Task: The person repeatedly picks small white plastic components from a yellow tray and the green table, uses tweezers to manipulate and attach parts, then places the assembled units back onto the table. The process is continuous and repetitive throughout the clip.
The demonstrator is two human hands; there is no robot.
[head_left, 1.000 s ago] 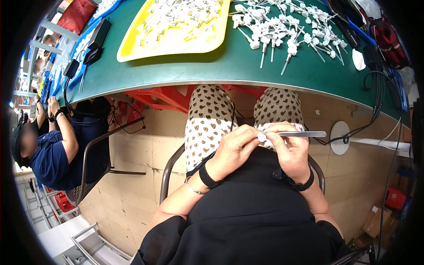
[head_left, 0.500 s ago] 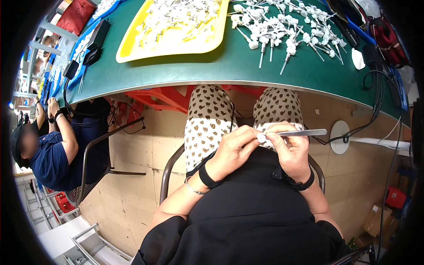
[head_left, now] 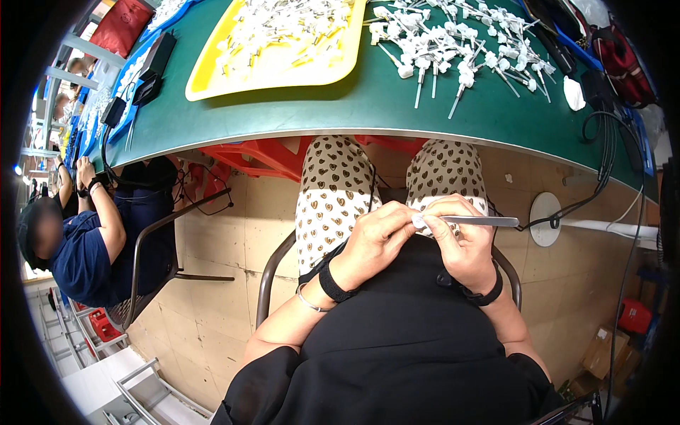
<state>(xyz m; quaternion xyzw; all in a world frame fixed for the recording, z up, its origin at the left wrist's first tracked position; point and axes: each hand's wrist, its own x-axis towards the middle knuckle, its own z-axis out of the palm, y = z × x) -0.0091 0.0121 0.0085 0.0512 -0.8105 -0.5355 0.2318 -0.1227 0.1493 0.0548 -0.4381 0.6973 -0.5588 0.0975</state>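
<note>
Above my lap, my left hand (head_left: 382,232) pinches a small white plastic part (head_left: 418,221) between thumb and fingertips. My right hand (head_left: 464,237) is closed round a slim flat metal tool (head_left: 492,221), perhaps tweezers or a blade handle. The tool's blunt end sticks out to the right, while its working tip is hidden by my right thumb and fingers at the white part. Both hands meet at this part, just short of the table's near edge.
On the green table (head_left: 248,117) stands a yellow tray (head_left: 273,89) heaped with small white pieces with thin stems. More white stemmed pieces (head_left: 464,71) lie loose to its right. Black cables (head_left: 605,152) hang at the right edge. A person (head_left: 92,234) sits at the left.
The metal tool has tilted, its outer end dropping slightly and shifting left. My right hand has turned a little with it; my left hand stays nearly still on the white part.
</note>
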